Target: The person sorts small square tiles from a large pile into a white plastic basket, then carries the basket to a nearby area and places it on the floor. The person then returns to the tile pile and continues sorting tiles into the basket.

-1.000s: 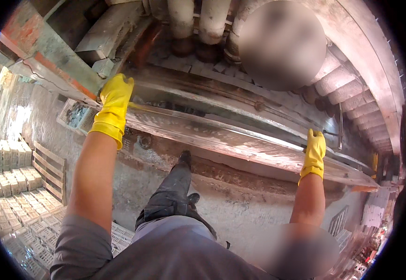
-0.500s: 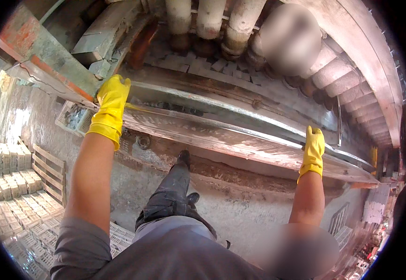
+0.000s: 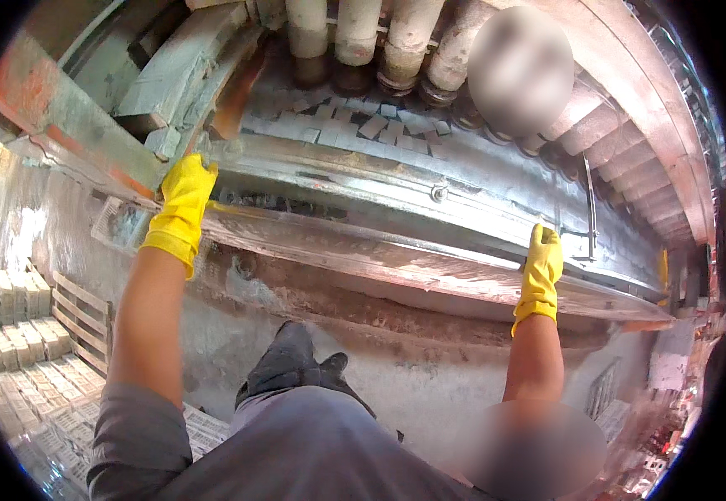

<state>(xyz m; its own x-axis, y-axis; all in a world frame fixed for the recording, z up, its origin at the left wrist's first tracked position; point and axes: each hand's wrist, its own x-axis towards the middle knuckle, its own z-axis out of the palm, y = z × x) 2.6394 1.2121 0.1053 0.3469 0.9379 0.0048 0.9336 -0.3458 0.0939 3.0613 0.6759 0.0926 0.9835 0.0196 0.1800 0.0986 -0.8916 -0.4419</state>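
Observation:
A long, wet, shiny metal panel [image 3: 363,185] runs from left to right along the near side of a machine. At its left end is my left hand [image 3: 186,184] in a yellow rubber glove, its fingers closed around the panel's edge. Farther right along the same panel, my right hand [image 3: 544,259], gloved in yellow too, is closed on the edge. A round bolt [image 3: 439,192] stands out on the panel between my hands. Behind it, small flat grey pieces like tiles [image 3: 371,127] lie on the machine bed. What the curled fingers cover is hidden.
A row of thick cylinders [image 3: 405,50] stands behind the bed, partly hidden by a blurred patch. A thick beam [image 3: 71,113] with worn orange paint is at left. Stacked pale blocks [image 3: 25,342], a wooden pallet [image 3: 83,321] and a white crate [image 3: 117,224] sit on the floor.
The panel has tilted, showing more of its bright face, and more of the small grey pieces behind it now show. Both hands have moved slightly left in view, still gripping.

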